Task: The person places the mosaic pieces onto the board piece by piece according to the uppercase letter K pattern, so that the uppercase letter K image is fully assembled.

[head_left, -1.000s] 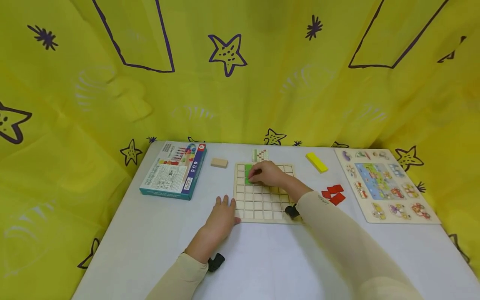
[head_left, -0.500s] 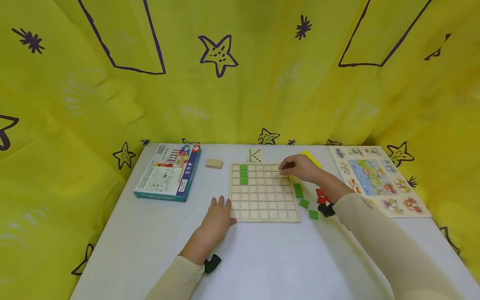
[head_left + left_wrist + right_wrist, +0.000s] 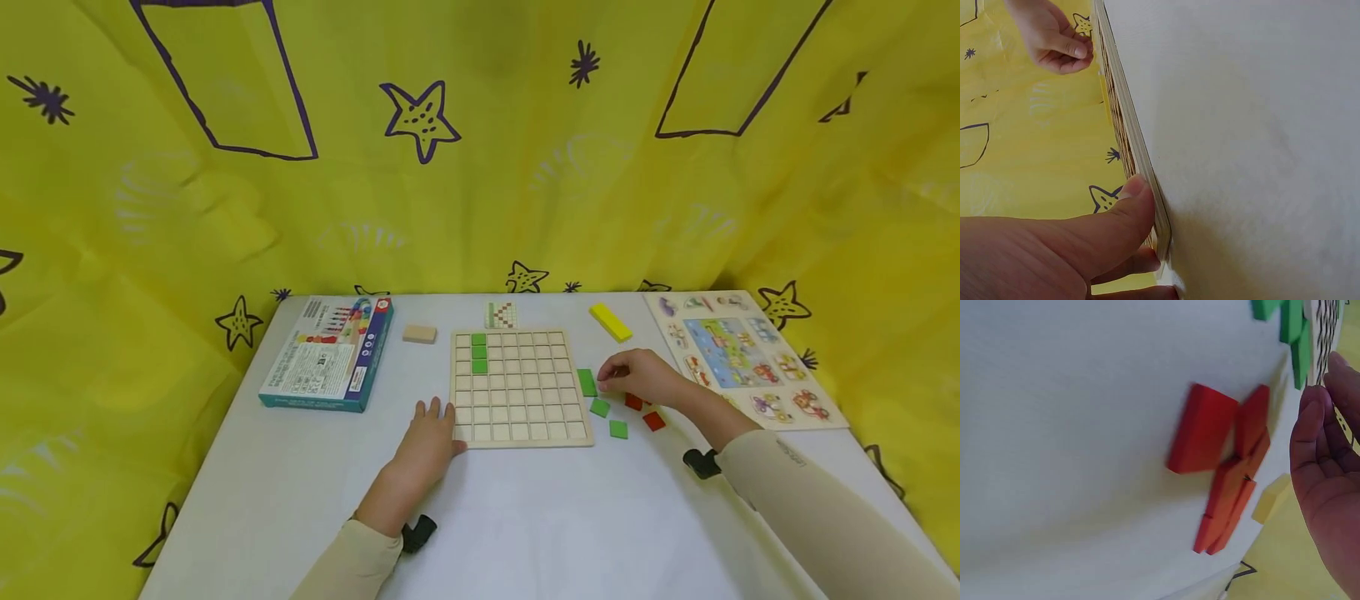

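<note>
Board [image 3: 519, 405] mid-tabletop [image 3: 517, 521], hands either side

White surface, yellow star-print curtain [image 3: 480, 208] behind. Three green tiles [image 3: 479, 352] in board's second column. Left hand [image 3: 427, 446]: fingers extended at near-left corner; its wrist view adds thumb [image 3: 1129, 209] against the edge. Right hand [image 3: 645, 377]: narrow, beside loose greens [image 3: 600, 407]; its wrist view shows red pile [image 3: 1227, 487], part-hidden from head view.

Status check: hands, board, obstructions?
Left hand touching gridded wooden board near front-left corner. Right hand apparently empty, beside loose green tiles. Three green tiles set in second column from left. Right hand partly hides red tiles in head view.
</note>
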Demonstrator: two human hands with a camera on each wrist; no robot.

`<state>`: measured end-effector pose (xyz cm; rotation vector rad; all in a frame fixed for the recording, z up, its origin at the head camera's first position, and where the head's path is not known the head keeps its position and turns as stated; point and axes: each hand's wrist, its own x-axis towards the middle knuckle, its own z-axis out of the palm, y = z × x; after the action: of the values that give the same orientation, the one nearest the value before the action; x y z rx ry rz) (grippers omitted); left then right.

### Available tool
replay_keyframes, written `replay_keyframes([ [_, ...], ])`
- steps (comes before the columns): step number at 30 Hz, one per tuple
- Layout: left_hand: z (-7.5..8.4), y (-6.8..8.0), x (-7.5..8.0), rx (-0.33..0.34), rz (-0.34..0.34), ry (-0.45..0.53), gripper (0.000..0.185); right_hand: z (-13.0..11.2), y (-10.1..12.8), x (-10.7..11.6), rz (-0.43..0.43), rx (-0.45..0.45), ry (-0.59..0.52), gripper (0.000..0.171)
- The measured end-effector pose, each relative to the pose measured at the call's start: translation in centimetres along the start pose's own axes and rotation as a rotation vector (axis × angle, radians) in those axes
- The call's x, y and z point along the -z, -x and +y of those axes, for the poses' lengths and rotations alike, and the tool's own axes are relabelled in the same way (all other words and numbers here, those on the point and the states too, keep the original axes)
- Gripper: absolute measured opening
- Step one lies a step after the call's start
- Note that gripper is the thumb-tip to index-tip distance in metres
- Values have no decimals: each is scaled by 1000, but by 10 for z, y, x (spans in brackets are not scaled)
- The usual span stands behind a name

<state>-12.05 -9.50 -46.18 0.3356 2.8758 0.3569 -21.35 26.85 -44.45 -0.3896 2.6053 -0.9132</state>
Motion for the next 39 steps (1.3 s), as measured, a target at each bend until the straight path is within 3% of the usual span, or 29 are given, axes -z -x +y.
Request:
replay_keyframes([
  [11, -4, -1, 4, -2, 20, 26, 65, 1, 2, -14, -39, 87, 77, 25],
  [22, -4, 2, 1, -3, 13, 15, 65, -8, 7, -22, -58, 116, 60, 18],
  [29, -2, 2, 1, -13, 17, 1, 65, -11, 4, -5, -35, 115, 36, 9],
  [39, -2, 0, -2, -13, 17, -23, 65, -42, -23, 15, 21, 105, -11, 12],
])
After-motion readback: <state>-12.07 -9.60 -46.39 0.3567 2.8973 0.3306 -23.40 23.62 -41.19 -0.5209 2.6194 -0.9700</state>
